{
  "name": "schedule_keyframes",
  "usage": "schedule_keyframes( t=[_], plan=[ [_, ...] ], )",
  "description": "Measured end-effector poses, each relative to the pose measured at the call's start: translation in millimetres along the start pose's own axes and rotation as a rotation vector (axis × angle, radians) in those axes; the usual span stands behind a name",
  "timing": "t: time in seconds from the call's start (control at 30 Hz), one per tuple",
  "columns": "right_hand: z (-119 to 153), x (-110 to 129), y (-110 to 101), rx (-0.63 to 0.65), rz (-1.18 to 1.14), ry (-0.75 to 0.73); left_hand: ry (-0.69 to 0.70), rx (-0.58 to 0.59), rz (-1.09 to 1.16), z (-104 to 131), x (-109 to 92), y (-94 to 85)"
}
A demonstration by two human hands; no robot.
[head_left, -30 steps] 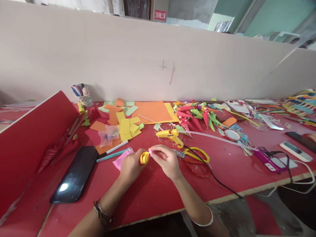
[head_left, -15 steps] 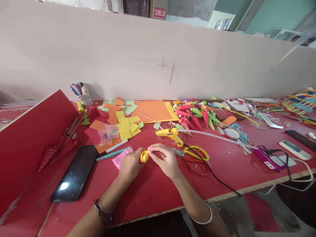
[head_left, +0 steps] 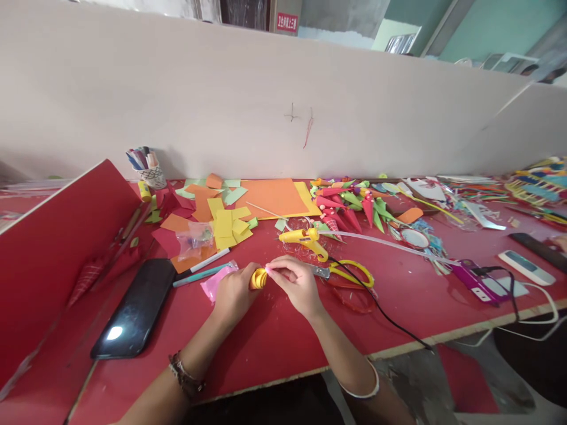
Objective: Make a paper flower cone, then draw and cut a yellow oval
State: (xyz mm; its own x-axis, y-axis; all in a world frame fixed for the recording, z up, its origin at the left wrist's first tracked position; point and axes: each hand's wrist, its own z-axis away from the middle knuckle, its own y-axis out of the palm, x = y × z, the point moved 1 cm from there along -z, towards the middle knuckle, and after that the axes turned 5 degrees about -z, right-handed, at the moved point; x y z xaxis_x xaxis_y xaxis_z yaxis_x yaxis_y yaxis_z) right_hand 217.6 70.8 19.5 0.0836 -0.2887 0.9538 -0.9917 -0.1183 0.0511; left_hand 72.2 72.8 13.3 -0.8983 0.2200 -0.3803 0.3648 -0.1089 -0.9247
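Note:
Low over the red table, my left hand is closed around a rolled yellow paper, its coiled end facing right. My right hand meets it there, thumb and forefinger pinching a small pink bit close to the roll. What the pink bit is made of is too small to tell. Beside my left hand lies a pink packet, partly hidden by the hand. Just beyond my right hand are a yellow glue gun and yellow-handled scissors, the blades partly covered.
A black phone lies at left near a red upright panel. Paper pieces and red and green paper cones spread along the back. A purple power box with cables sits right. Another person's hand shows at the right edge.
My right fingers have shifted slightly and bent more around the pink bit. Both hands stay at the yellow roll. Another person's hand has appeared at the right edge.

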Motion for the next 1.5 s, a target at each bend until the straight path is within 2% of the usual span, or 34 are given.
schedule_keyframes(
  t=[0.27, 0.47, 0.9, 1.03, 1.13, 1.3, 1.4, 1.5],
  plan=[
    [0, -1, 0, 0.011, -0.038, 0.014, -0.011, -0.009, 0.046, -2, 3, 4.2],
    [-1, -3, 0, 0.009, 0.004, -0.02, 0.044, 0.012, 0.15, -2, 0, 4.4],
    [0, -7, -1, 0.05, -0.077, 0.046, 0.155, -0.026, 0.43, -1, -2, 8.1],
    [2, -7, 2, 0.17, 0.035, 0.032, 0.153, -0.143, 0.639, -2, -3, 10.6],
    [3, -9, 4, 0.151, 0.131, 0.037, 0.198, -0.1, 0.721, 0, -6, 12.1],
    [2, -21, -1, 0.042, 0.021, 0.142, 0.249, 0.029, 0.506, 6, -1, 0.1],
    [1, -24, -8, -0.012, -0.044, 0.205, 0.214, -0.042, 0.19, 7, 18, -10.8],
    [0, -20, -12, 0.041, 0.091, 0.192, 0.11, -0.174, -0.13, 8, 41, -14.6]
  ],
)
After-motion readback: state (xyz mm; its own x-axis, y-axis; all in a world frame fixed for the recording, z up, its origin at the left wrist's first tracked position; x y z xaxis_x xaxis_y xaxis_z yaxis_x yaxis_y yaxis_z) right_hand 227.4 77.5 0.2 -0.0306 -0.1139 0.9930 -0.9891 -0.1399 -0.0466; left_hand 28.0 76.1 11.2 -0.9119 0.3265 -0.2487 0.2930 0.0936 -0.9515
